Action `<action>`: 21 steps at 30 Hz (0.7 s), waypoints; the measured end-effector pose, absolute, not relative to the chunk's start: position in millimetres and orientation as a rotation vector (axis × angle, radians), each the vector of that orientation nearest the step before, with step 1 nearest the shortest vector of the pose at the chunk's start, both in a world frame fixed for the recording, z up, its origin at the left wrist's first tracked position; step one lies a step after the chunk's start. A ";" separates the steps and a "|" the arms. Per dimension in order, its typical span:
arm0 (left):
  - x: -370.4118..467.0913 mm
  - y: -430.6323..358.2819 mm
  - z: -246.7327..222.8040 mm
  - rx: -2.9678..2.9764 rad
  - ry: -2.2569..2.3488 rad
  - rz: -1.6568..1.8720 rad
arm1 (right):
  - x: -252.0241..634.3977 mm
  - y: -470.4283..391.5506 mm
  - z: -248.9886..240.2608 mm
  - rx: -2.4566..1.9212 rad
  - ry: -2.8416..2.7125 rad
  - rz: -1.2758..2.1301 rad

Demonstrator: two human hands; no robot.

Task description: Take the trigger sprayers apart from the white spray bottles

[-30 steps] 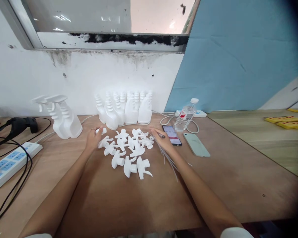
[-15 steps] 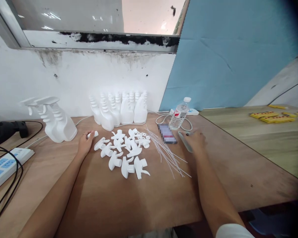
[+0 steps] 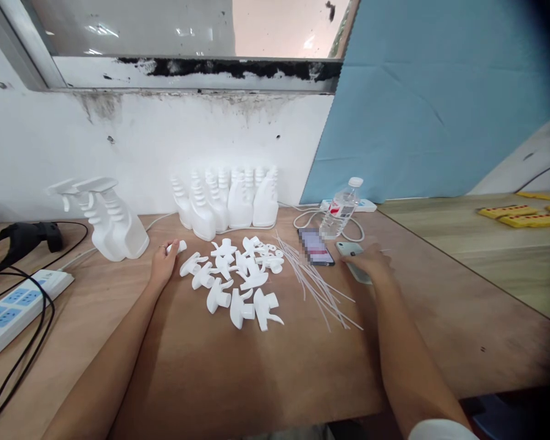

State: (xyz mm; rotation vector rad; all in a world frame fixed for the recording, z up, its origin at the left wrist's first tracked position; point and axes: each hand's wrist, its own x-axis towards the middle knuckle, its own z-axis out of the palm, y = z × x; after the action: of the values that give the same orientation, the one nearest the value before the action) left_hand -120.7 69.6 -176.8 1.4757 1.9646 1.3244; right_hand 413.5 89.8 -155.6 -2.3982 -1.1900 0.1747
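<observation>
My left hand [image 3: 164,264] is closed on a small white spray head [image 3: 178,247], left of several loose spray heads [image 3: 242,305] on the table. My right hand [image 3: 371,261] is over a light-coloured phone [image 3: 355,250] lying on the table; its fingers are blurred, and whether they grip anything is unclear. Between the hands lie thin white tubes [image 3: 321,290] and small white rings [image 3: 272,248]. A dark phone [image 3: 315,246] with a lit screen rests beside the tubes.
White bottles [image 3: 241,208] stand by the wall; two with spray heads [image 3: 126,229] are at left. Also there: a water bottle [image 3: 340,214], a power strip [image 3: 21,305], black cables [image 3: 39,330], a black device [image 3: 22,241] and yellow pieces [image 3: 525,219] at far right.
The light-coloured phone now lies flat, where before it was tilted at my right hand. My right hand has shifted off its top end. The whole view has moved slightly; my left hand keeps its hold.
</observation>
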 end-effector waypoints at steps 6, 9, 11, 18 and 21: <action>-118.9 67.0 -171.8 1.465 1.967 1.296 | 402.6 83.3 -144.6 -2.466 -1.088 0.252; -118.6 66.5 -170.6 1.444 1.971 1.293 | 400.5 80.6 -141.5 -2.393 -1.083 0.246; -119.2 66.9 -171.3 1.447 1.967 1.296 | 403.7 81.4 -143.4 -2.394 -1.079 0.249; -120.4 67.9 -173.6 1.454 1.966 1.295 | 422.9 93.6 -162.0 -2.461 -1.131 0.268; -120.5 68.3 -174.3 1.464 1.972 1.309 | 424.3 96.7 -165.2 -2.499 -1.099 0.279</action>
State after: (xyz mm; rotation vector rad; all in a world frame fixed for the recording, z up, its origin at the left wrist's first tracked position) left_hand -120.5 68.3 -174.3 1.4637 1.9722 1.3088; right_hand 424.3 96.7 -165.2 -2.4990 -1.0990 0.2793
